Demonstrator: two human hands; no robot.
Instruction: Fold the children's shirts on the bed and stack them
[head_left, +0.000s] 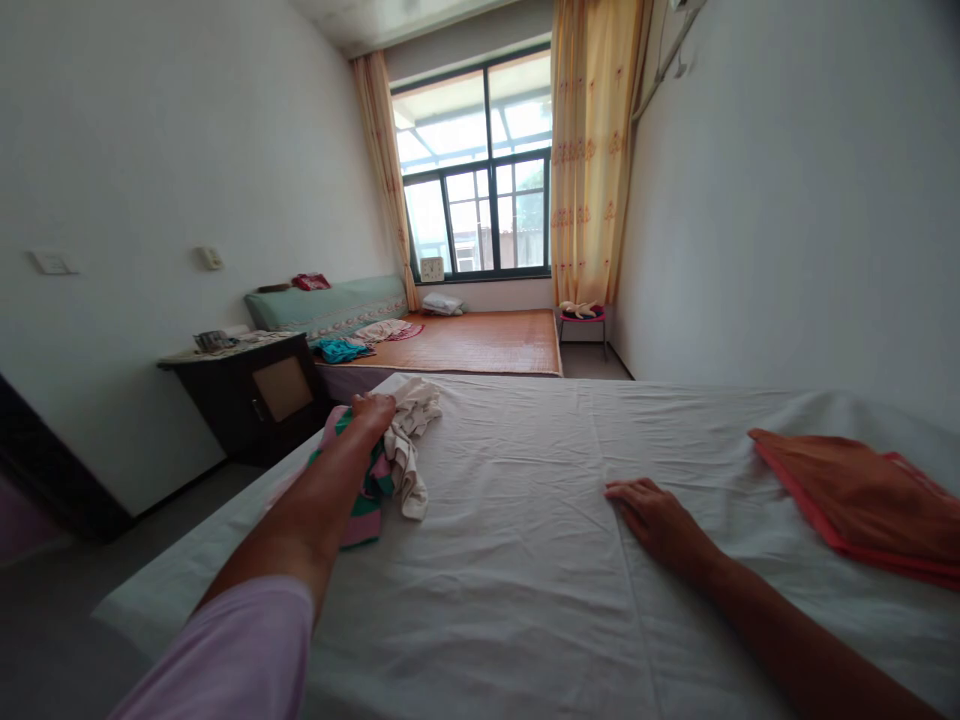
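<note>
At the left of the white-sheeted surface, my left hand point(373, 408) is closed on a crumpled cream garment point(407, 450); its fingertips are partly hidden. Beneath and beside the cream cloth lies a pink and green striped garment point(367, 525), partly covered by my forearm. My right hand point(651, 515) rests palm down on the white sheet point(517, 560), fingers stretched out and holding nothing. Folded orange-brown cloth with a red edge point(862, 495) lies to the right of that hand.
Beyond the sheet stands a bed with a brown mat point(480, 338), with a teal cloth point(341, 350) and a pale cloth on it. A dark cabinet point(259, 395) is at the left. A pink-topped stool point(583, 316) stands below the curtain point(596, 150).
</note>
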